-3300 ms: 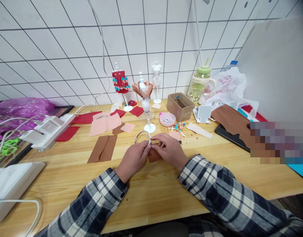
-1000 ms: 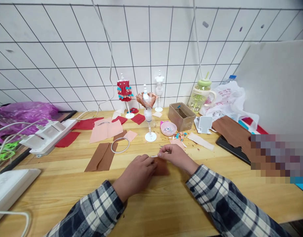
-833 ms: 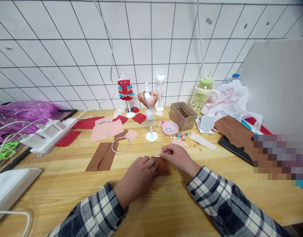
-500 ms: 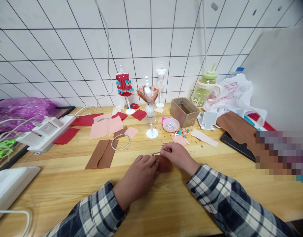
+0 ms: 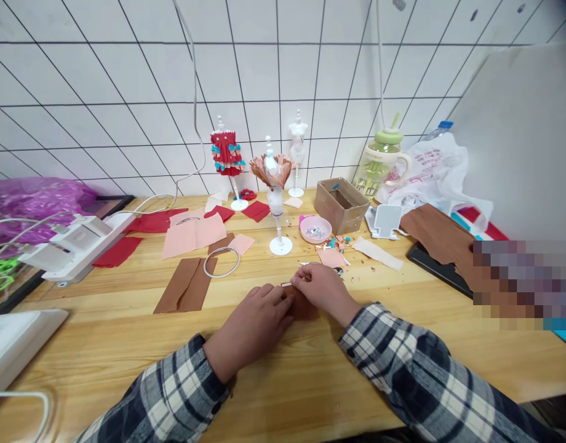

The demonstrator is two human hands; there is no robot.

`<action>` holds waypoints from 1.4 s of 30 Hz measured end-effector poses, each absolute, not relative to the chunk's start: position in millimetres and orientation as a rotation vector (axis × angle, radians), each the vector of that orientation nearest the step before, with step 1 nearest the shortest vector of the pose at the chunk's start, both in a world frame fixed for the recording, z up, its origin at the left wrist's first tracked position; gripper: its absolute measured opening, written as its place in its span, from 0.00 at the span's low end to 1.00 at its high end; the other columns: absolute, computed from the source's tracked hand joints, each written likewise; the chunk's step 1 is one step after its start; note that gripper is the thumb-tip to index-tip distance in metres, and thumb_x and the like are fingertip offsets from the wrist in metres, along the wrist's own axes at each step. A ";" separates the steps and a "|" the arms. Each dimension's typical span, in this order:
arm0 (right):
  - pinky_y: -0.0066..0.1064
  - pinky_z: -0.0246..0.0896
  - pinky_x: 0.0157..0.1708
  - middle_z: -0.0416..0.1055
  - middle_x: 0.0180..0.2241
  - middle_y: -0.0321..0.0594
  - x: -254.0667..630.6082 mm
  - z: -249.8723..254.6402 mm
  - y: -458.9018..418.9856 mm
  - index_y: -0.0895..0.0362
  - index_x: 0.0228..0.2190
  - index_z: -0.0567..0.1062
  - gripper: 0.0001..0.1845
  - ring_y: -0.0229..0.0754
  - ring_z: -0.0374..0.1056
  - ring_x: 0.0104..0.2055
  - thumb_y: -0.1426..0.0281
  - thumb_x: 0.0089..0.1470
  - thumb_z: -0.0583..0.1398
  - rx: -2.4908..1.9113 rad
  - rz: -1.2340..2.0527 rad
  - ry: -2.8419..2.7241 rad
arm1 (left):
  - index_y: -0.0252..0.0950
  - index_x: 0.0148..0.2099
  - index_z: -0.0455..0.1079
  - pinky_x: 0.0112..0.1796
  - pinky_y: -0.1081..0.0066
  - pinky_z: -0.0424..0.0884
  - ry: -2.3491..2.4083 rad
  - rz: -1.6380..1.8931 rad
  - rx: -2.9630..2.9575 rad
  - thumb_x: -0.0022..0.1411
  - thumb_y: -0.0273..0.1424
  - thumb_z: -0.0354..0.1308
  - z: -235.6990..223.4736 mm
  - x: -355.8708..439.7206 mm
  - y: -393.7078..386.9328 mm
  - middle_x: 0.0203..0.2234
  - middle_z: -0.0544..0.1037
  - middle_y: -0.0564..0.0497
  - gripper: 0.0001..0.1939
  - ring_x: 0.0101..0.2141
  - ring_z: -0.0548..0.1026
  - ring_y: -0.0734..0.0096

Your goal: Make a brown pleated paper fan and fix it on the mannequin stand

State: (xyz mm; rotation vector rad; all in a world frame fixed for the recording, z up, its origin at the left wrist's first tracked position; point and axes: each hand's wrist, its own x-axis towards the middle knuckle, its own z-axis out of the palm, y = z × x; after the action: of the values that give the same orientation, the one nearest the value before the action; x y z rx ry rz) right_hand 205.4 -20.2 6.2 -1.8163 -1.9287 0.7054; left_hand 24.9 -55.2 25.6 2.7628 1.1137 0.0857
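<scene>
A small brown crepe paper piece (image 5: 305, 307) lies on the wooden table under both hands. My left hand (image 5: 259, 317) is closed over its left side, fingertips pressing it down. A short white strip (image 5: 286, 284) runs along the paper's top edge. My right hand (image 5: 320, 286) pinches at the right end of this strip with thumb and forefinger; the rest of the hand covers the paper's upper right. Just behind the right hand, scissors (image 5: 339, 271) lie partly hidden. Left of the hands are a folded brown paper (image 5: 184, 286) and a silver ring (image 5: 221, 263).
Ahead stands a mini mannequin (image 5: 276, 203) with brown paper petals, beside a red-dressed one (image 5: 227, 154) and a bare one (image 5: 298, 147). A pink bowl (image 5: 316, 239) of sparkly bits, a cardboard box (image 5: 352, 215) and paper scraps lie nearby. A power strip (image 5: 80, 258) is at left.
My right hand has shifted slightly left along the paper's top edge, and less of the white strip shows. More of the scissors is visible behind it. The left hand stays on the paper.
</scene>
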 end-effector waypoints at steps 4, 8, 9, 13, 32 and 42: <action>0.30 0.53 0.31 0.76 0.30 0.37 203.1 5.9 -20.5 0.54 0.25 0.77 0.09 0.40 0.67 0.33 0.65 0.54 0.60 -1.836 0.661 -1.939 | 0.37 0.52 0.69 0.46 0.58 0.69 1.115 0.075 2.728 0.66 0.31 0.54 26.8 26.0 -53.9 0.43 0.74 0.45 0.13 0.43 0.70 0.58; 0.32 0.54 0.35 0.77 0.32 0.39 201.4 5.9 -23.3 0.54 0.26 0.77 0.08 0.41 0.69 0.36 0.68 0.53 0.59 -1.832 0.580 -1.990 | 0.37 0.56 0.66 0.47 0.56 0.68 1.120 0.057 2.718 0.65 0.32 0.54 26.6 25.8 -52.3 0.46 0.74 0.43 0.18 0.46 0.70 0.56; 0.32 0.55 0.35 0.77 0.32 0.39 201.0 5.8 -24.1 0.54 0.26 0.77 0.08 0.42 0.69 0.36 0.68 0.53 0.59 -1.830 0.554 -2.003 | 0.37 0.57 0.66 0.47 0.56 0.68 1.124 0.060 2.716 0.65 0.32 0.54 26.5 25.5 -52.2 0.47 0.74 0.43 0.18 0.46 0.69 0.56; 0.34 0.55 0.37 0.76 0.32 0.39 199.7 5.3 -25.8 0.54 0.26 0.77 0.08 0.43 0.69 0.37 0.69 0.54 0.58 -1.828 0.469 -2.035 | 0.39 0.57 0.66 0.47 0.56 0.68 1.129 0.053 2.707 0.66 0.31 0.52 26.2 24.4 -52.5 0.46 0.73 0.43 0.18 0.46 0.69 0.56; 0.33 0.54 0.38 0.76 0.35 0.38 197.4 5.1 -25.4 0.54 0.30 0.76 0.07 0.42 0.69 0.39 0.67 0.55 0.58 -1.859 0.430 -2.074 | 0.41 0.56 0.67 0.50 0.55 0.67 1.118 0.065 2.732 0.62 0.32 0.58 28.9 24.3 -51.7 0.49 0.73 0.45 0.19 0.49 0.69 0.55; 0.32 0.55 0.35 0.74 0.34 0.37 199.5 2.2 -23.6 0.54 0.29 0.74 0.04 0.42 0.69 0.38 0.67 0.53 0.59 -1.818 0.402 -2.086 | 0.40 0.56 0.66 0.49 0.55 0.67 1.123 0.062 2.763 0.63 0.32 0.57 27.2 27.0 -52.5 0.48 0.74 0.45 0.19 0.48 0.70 0.55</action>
State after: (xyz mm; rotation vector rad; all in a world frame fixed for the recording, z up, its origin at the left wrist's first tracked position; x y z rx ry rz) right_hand 199.5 -23.6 2.2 -1.8180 -2.0857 0.4018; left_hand 27.0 -52.5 27.2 2.7630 1.1231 0.0621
